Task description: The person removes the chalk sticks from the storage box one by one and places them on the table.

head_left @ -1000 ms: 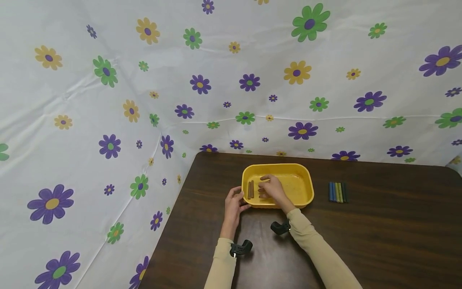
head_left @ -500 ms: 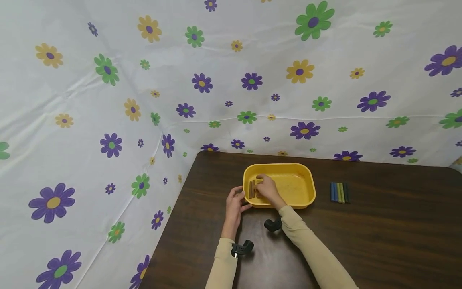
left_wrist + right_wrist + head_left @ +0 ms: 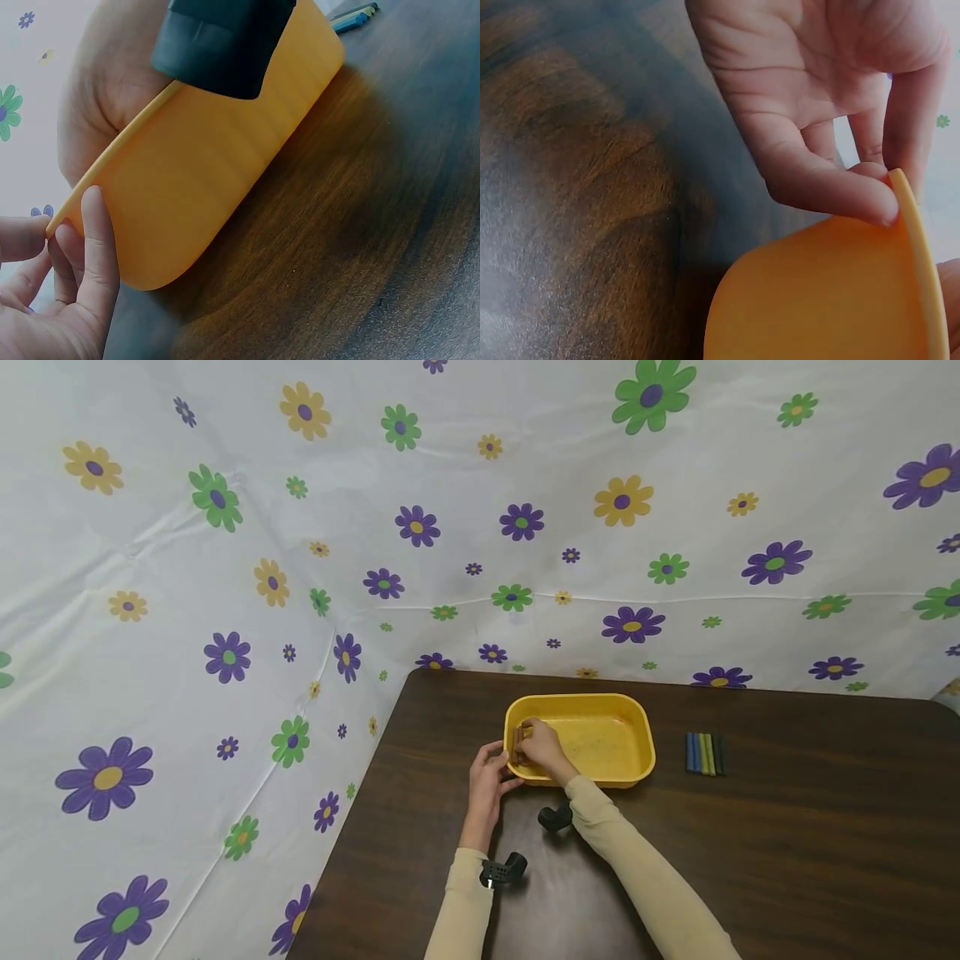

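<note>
A yellow plastic tray (image 3: 607,768) stands on the dark wooden table. My left hand (image 3: 486,785) pinches its left rim, thumb and fingers on either side of the wall; the left wrist view shows this pinch (image 3: 75,277) close up. Inside the tray, my right hand (image 3: 543,750) reaches to the left end, its curled fingers and thumb around brown crayon-like sticks (image 3: 516,745) lying by the left wall. Those fingers partly hide the sticks. In the right wrist view, the left hand (image 3: 810,127) grips the tray's rim, and only a sliver of the right hand shows at the edge.
To the right of the tray, several crayon-like sticks (image 3: 705,753) in blue, yellow-green and dark tones lie side by side on the table (image 3: 810,827). A white flowered cloth (image 3: 555,527) hangs behind the table and along its left.
My right hand has moved left inside the tray, up to the brown sticks, which now sit slightly nearer the left wall. The left hand has stayed on the rim.
</note>
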Demonstrator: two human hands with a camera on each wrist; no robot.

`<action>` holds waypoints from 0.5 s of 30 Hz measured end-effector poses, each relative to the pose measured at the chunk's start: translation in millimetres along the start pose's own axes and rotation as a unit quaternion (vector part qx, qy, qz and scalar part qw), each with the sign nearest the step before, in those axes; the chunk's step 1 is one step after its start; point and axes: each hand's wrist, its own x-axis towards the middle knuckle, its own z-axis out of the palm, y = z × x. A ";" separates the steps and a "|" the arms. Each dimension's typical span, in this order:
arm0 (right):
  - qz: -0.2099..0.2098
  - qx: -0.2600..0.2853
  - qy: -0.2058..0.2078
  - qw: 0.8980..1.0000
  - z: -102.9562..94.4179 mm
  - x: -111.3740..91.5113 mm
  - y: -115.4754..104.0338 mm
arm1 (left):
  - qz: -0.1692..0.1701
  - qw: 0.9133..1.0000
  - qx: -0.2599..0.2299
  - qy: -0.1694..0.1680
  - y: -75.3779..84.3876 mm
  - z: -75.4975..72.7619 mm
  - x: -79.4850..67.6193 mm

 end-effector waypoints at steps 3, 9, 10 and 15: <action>-0.002 0.000 -0.002 1.000 1.1 2.3 1.4 | -0.002 1.000 -0.002 0.000 1.9 1.2 -0.7; -0.002 0.009 -0.011 1.000 1.8 2.8 3.1 | -0.005 1.000 0.000 -0.001 2.2 1.3 -2.2; -0.002 0.010 -0.012 1.000 1.7 2.6 3.3 | -0.006 1.000 0.001 0.000 2.0 1.2 -2.1; 0.004 0.028 -0.013 1.000 0.4 2.2 3.7 | -0.005 1.000 0.003 0.003 2.2 1.6 -1.5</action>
